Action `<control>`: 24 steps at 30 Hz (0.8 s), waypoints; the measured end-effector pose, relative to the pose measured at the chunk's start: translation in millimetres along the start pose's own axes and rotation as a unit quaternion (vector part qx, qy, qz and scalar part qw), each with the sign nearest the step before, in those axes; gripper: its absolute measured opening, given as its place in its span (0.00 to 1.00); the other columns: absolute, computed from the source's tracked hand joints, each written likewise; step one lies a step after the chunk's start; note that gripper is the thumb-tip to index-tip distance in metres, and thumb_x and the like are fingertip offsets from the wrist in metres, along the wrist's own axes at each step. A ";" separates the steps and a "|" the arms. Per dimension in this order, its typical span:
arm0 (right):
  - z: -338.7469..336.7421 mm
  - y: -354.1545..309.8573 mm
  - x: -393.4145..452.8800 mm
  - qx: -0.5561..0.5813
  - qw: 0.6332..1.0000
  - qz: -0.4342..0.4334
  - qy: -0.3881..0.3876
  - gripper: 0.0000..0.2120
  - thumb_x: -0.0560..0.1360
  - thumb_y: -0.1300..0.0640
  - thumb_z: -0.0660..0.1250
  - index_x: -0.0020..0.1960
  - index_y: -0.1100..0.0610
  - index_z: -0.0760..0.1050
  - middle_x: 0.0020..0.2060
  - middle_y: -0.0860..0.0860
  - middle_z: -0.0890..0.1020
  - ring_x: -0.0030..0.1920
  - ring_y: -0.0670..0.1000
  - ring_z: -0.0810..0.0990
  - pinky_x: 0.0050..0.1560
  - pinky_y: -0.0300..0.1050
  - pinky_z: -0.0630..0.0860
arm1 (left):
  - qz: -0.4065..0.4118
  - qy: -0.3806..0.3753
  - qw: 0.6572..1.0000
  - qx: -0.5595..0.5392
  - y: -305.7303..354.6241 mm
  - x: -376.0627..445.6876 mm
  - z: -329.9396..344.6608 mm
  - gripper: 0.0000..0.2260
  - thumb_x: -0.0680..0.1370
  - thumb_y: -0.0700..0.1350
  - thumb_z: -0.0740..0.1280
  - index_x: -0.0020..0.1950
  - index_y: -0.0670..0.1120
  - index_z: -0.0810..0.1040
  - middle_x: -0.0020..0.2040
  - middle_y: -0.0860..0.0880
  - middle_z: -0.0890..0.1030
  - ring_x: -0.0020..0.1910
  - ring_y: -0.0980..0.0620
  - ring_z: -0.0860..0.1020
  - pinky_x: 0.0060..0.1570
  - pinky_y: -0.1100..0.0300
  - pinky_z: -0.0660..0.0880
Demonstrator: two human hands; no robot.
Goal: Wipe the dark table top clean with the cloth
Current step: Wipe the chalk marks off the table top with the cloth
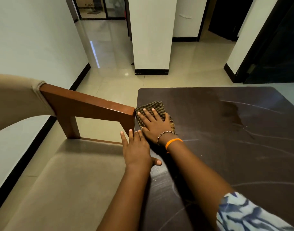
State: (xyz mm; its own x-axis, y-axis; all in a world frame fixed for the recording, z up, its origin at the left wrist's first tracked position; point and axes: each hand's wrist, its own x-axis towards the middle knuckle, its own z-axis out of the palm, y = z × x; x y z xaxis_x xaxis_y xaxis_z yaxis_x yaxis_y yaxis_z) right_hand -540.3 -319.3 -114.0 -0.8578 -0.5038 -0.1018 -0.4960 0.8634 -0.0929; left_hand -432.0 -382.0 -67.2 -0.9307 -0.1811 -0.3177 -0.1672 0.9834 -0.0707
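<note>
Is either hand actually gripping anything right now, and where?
Nothing is gripped. The right hand presses flat, fingers straight, on the checked brown cloth. The left hand rests open at the dark table top's left edge.

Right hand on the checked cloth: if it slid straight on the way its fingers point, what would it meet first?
Probably the wooden armrest. The right hand, flat on the cloth, points toward the table's far-left corner, where the armrest end sits against the edge. Depth is uncertain.

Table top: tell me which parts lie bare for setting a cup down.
Bare: the table top right of the right hand, though a wet streak marks its far right. Crowded: the left edge, with cloth, left hand and wooden armrest.
</note>
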 end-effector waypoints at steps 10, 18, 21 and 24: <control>-17.5 167.2 -85.7 0.009 0.972 0.233 0.015 0.26 0.80 0.47 0.50 0.75 0.39 0.44 0.77 0.43 0.47 0.76 0.50 0.47 0.71 0.59 0.52 | 0.005 -0.006 1.000 -0.022 -4.3 -1.3 5.5 0.51 0.69 0.69 0.61 0.76 0.39 0.40 0.78 0.42 0.45 0.76 0.41 0.40 0.68 0.39 0.32; -11.7 119.4 -70.5 0.038 0.952 0.302 0.008 0.25 0.81 0.47 0.47 0.76 0.42 0.43 0.77 0.46 0.44 0.77 0.53 0.43 0.71 0.66 0.44 | 0.001 0.022 0.999 -0.024 3.3 -10.8 0.4 0.48 0.73 0.64 0.63 0.76 0.38 0.41 0.78 0.41 0.45 0.76 0.41 0.39 0.69 0.40 0.34; -6.6 76.7 -45.9 0.018 0.984 0.177 0.012 0.26 0.80 0.47 0.48 0.75 0.41 0.43 0.77 0.45 0.44 0.77 0.53 0.43 0.70 0.66 0.44 | 0.031 0.081 0.996 -0.022 29.8 -27.1 1.0 0.37 0.78 0.49 0.62 0.76 0.38 0.41 0.78 0.41 0.45 0.76 0.41 0.39 0.70 0.41 0.35; -1.9 59.2 -37.0 -0.011 0.999 0.031 0.000 0.25 0.80 0.45 0.48 0.75 0.40 0.44 0.77 0.44 0.46 0.77 0.52 0.45 0.70 0.64 0.46 | 0.049 0.091 0.994 -0.024 64.5 -37.4 4.1 0.30 0.79 0.40 0.54 0.75 0.37 0.40 0.78 0.40 0.44 0.76 0.42 0.39 0.71 0.42 0.34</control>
State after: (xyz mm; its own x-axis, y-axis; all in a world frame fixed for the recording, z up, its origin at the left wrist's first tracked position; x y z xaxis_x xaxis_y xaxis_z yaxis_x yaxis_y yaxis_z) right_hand -538.1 -249.5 -113.8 -0.8870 -0.4494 -0.1059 -0.4448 0.8933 -0.0652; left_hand -406.7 -311.8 -63.7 -0.9860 -0.0841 -0.1440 -0.0847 0.9964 -0.0021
